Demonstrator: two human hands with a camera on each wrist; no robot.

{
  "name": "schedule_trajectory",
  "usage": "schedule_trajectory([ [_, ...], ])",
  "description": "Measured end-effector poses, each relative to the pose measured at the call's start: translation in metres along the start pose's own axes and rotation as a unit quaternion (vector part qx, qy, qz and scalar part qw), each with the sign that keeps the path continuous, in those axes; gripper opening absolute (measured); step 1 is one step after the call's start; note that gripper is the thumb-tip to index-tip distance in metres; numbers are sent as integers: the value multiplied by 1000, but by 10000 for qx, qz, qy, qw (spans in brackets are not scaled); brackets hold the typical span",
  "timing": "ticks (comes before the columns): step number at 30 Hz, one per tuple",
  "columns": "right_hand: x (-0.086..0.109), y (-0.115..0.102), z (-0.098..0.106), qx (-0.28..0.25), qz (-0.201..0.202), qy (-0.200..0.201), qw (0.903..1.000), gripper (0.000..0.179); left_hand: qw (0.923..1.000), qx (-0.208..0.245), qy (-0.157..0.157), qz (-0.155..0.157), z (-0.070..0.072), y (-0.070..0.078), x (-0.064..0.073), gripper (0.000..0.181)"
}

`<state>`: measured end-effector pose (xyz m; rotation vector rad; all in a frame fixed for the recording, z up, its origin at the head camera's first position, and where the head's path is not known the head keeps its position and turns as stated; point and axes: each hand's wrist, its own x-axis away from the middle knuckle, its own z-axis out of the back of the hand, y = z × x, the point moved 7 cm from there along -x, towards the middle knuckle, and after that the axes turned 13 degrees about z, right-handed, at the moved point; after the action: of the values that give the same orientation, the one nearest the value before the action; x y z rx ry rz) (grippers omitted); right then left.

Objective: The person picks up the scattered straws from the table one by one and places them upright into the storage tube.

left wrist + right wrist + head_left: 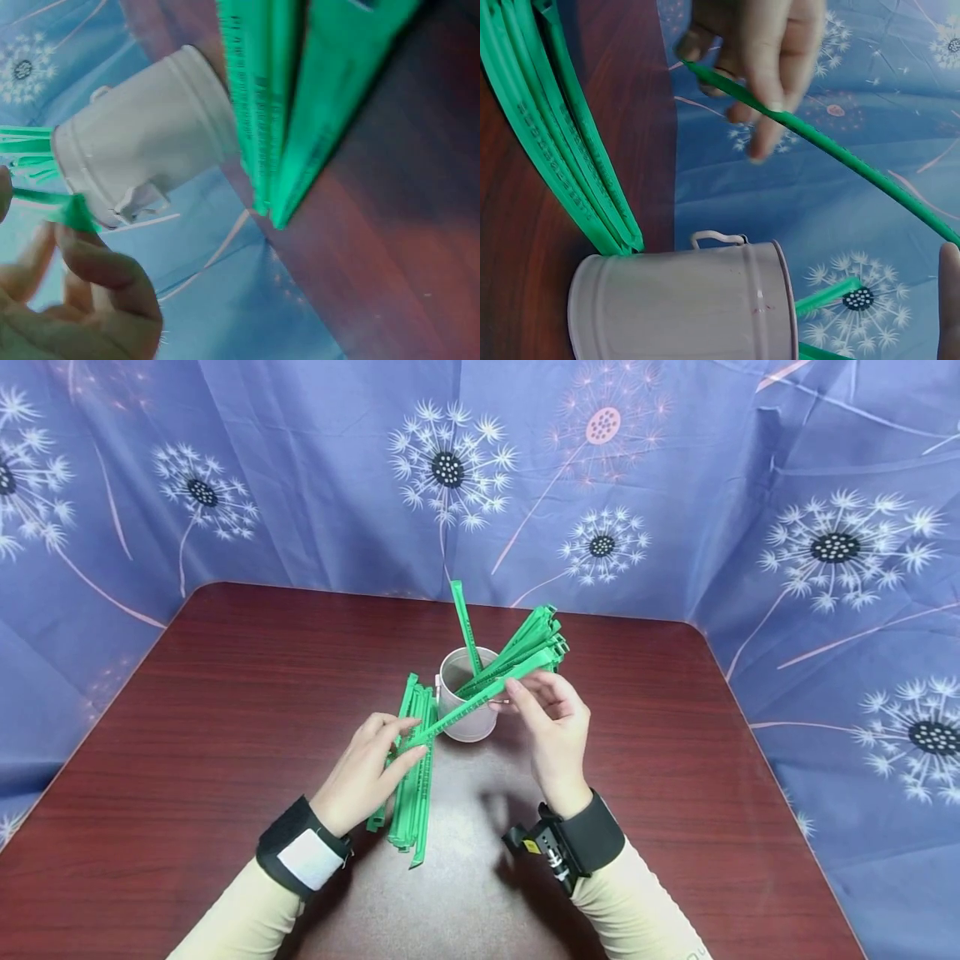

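Observation:
One long, thin, green printed wrapper, like a wrapped straw (465, 707), slants across the front of a pale grey metal bucket (467, 727). My left hand (371, 768) pinches its lower end; in the left wrist view, these fingers (112, 274) hold a green tip beside the bucket. Near the upper end, my right hand (555, 727) grips it between thumb and fingers. More green wrapped straws (517, 639) stand in the bucket, mostly leaning right, with one single straw (462, 614) upright toward the back. A green bundle (408, 802) lies on the table under my left hand.
The dark red wooden table (225, 710) reaches back to a blue dandelion-print curtain (337, 468). The bucket has small side handles, one of them a wire handle (718, 238) facing the bundle. Black straps (592, 831) with a camera sit on my wrists.

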<state>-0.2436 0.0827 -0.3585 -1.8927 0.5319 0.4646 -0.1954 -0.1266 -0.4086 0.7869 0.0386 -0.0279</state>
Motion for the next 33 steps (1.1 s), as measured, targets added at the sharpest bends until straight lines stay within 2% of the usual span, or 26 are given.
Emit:
schedule_trajectory([
  [4, -4, -7, 8, 46, 380, 351, 9986, 17, 9985, -149, -5, 522, -2, -14, -1, 54],
  [9, -8, -16, 19, 144, 909, 909, 9916, 15, 9946, -680, -152, 765, -7, -27, -2, 60],
  [13, -8, -22, 27, 168, 1408, 1320, 9811, 13, 9882, -1137, -329, 969, -11, -37, -1, 57],
  [17, -6, -24, 33, 244, 1784, 1610, 9704, 15, 9822, -1381, -526, 1162, -14, -43, 0, 56],
  [20, -4, -20, 35, 377, 1814, 1635, 9690, 15, 9791, -1453, -682, 1247, -16, -47, 0, 56],
  [25, 0, -8, 35, 693, 1560, 1431, 9749, 12, 9747, -1575, -892, 1308, -18, -48, -1, 54],
  [33, 3, 10, 35, 730, 1232, 1095, 9836, 11, 9743, -1590, -945, 1289, -16, -48, -2, 50],
])
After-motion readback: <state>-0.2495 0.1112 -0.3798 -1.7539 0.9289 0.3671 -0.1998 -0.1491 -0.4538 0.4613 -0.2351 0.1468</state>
